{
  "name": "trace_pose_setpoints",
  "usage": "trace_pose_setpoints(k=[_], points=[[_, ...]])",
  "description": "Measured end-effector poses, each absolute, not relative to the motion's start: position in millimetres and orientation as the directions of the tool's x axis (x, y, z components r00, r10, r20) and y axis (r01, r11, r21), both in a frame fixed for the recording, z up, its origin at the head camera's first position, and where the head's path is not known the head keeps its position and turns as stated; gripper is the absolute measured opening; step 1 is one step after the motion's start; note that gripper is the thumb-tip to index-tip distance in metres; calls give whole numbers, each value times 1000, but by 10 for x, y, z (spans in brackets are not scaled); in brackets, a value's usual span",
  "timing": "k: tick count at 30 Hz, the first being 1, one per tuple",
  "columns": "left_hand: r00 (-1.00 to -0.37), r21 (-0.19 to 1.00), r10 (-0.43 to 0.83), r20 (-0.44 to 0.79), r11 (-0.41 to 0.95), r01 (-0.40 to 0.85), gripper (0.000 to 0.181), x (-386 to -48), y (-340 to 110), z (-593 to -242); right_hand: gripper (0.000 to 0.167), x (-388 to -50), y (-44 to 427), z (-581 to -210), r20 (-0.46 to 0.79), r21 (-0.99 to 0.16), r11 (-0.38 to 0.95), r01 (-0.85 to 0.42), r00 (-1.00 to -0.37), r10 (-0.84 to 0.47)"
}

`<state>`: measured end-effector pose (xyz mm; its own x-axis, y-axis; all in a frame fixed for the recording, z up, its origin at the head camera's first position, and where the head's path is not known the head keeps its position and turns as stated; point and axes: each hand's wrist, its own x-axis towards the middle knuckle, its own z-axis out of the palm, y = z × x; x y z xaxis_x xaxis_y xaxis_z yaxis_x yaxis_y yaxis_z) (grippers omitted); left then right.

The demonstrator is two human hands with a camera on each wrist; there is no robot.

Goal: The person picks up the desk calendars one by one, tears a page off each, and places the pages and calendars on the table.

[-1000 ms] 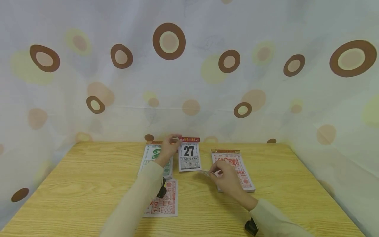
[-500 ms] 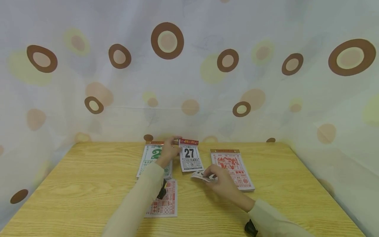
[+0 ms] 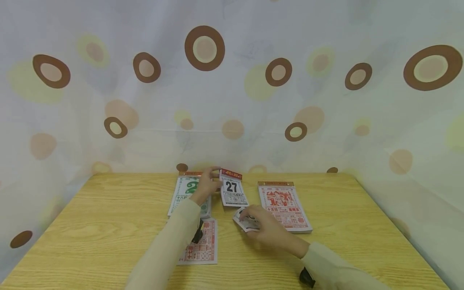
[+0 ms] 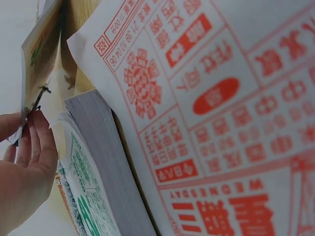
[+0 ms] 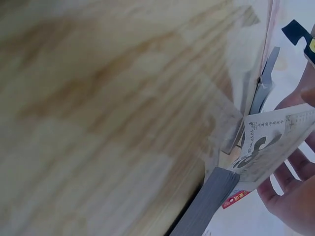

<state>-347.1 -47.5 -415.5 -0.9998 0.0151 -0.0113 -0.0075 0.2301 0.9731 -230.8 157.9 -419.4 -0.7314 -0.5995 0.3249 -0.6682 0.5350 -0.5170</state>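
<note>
My left hand [image 3: 207, 184] pinches the left side of a small tear-off calendar [image 3: 233, 197] with a red header and a black 27. In the left wrist view, the thumb and fingers of the left hand [image 4: 30, 169] lie on either side of its thin backing [image 4: 42, 54]. The calendar is tilted, its header sloping down to the right. Just in front of it my right hand [image 3: 266, 226] holds a loose calendar sheet [image 3: 240, 217] printed in black. Bent over, the sheet [image 5: 268, 140] is also seen in the right wrist view; the fingers partly cover it.
A green-printed calendar [image 3: 181, 201] lies left of the small one, partly behind the left arm. Nearer is a red-printed sheet [image 3: 206, 245]. Right of the right hand lies a thick red-printed calendar [image 3: 290, 213]. All rest on a wooden table [image 3: 108, 225] before a patterned curtain [image 3: 232, 96].
The small calendar has tilted in my left hand, its header now slanting. My right hand has shifted slightly left and the loose sheet in it has turned to show more of its printed face.
</note>
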Motion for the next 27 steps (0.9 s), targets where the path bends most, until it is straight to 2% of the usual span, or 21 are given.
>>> trace_pose_setpoints(k=[10, 18, 27], points=[[-999, 961, 12, -33, 275, -29, 58, -3479, -488, -4205, 32, -2307, 1530, -4256, 244, -462, 567, -683, -712, -658], [-999, 941, 9, -45, 336, -39, 58, -3477, -495, -4226, 33, -2298, 1484, -4284, 218, -370, 565, -737, -660, -718], [-996, 942, 56, -62, 333, -40, 59, -3457, -482, -4260, 35, -2288, 1446, -4332, 127, -373, 561, -739, -639, -759]])
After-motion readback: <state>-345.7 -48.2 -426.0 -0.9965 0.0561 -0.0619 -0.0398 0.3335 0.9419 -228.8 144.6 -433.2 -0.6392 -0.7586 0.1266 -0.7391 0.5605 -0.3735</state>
